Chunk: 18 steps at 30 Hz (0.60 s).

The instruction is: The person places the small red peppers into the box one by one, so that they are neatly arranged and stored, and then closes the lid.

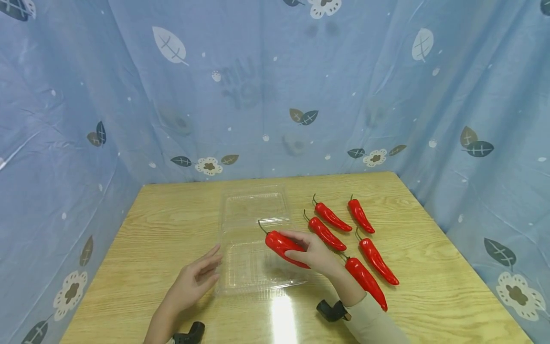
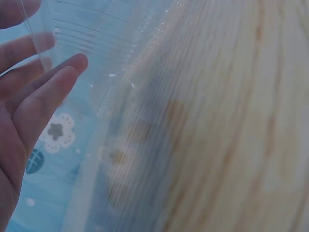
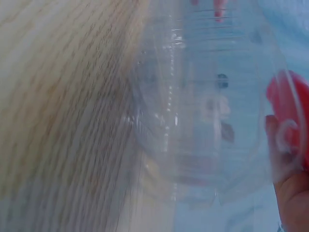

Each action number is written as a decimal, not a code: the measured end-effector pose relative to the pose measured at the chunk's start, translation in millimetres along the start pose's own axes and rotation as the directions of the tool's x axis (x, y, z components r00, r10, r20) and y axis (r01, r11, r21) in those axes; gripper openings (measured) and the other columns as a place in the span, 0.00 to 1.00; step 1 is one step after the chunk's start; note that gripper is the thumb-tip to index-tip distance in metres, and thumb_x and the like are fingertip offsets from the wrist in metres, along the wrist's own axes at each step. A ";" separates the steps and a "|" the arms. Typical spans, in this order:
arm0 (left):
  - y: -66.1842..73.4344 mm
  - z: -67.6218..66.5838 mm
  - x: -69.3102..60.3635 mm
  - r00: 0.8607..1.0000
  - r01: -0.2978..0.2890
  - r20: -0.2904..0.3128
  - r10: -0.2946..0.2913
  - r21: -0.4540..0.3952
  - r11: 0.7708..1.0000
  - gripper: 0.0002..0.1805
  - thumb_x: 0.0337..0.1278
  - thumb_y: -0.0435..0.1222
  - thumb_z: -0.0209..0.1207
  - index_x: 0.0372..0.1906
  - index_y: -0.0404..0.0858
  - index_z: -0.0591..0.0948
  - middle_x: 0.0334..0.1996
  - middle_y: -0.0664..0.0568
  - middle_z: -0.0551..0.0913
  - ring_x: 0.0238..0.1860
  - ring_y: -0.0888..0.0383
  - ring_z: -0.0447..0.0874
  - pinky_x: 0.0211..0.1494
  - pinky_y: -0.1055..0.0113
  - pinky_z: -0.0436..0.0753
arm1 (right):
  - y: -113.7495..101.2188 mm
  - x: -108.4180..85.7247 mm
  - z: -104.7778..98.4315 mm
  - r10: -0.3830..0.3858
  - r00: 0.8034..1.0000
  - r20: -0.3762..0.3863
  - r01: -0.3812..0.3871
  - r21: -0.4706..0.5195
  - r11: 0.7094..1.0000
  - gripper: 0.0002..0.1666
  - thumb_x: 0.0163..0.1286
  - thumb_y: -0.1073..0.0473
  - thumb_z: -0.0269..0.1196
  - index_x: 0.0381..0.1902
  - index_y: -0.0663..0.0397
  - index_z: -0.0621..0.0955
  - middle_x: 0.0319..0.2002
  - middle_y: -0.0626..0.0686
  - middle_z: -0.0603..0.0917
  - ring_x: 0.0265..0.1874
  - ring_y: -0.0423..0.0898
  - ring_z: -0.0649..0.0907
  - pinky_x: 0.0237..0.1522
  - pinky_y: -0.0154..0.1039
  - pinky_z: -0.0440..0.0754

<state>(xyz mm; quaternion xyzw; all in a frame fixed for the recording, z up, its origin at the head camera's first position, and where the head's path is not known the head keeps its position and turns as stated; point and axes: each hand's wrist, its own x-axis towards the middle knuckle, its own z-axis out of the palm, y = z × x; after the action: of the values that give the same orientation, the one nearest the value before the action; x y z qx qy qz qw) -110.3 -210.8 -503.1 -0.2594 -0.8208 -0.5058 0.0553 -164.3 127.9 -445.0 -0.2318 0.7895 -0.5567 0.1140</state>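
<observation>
In the head view my right hand (image 1: 315,253) grips a red pepper (image 1: 283,244), its thin stem pointing up and to the left, above the right side of a clear plastic container (image 1: 245,267). The right wrist view shows the same pepper (image 3: 289,106) at the right edge, with part of the hand (image 3: 292,193) against it. My left hand (image 1: 193,282) is beside the container's left edge, fingers relaxed and holding nothing. In the left wrist view the left hand (image 2: 34,101) has its fingers spread near the container's clear wall (image 2: 96,34).
Several red peppers (image 1: 326,233) lie on the wooden table (image 1: 172,215) to the right of the container. The container's lid half (image 1: 255,205) lies open towards the back. A blue patterned curtain (image 1: 258,95) surrounds the table's back and sides.
</observation>
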 end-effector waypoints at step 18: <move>1.2 0.4 -0.1 1.000 0.010 0.001 -0.010 0.007 1.000 0.22 0.61 0.28 0.57 0.60 0.27 0.72 0.70 0.38 0.61 0.57 0.40 0.76 0.55 0.56 0.82 | -9.8 34.8 22.9 0.049 0.942 0.331 0.014 -0.183 0.983 0.27 0.61 0.60 0.67 0.59 0.37 0.78 0.55 0.44 0.81 0.47 0.39 0.79 0.50 0.32 0.79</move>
<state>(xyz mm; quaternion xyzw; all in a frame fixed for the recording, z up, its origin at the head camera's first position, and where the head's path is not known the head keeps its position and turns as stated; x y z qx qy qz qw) -109.5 -210.1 -502.3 -0.2553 -0.8240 -0.5030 0.0533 -182.1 89.2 -441.3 -0.3253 0.8086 -0.4333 0.2295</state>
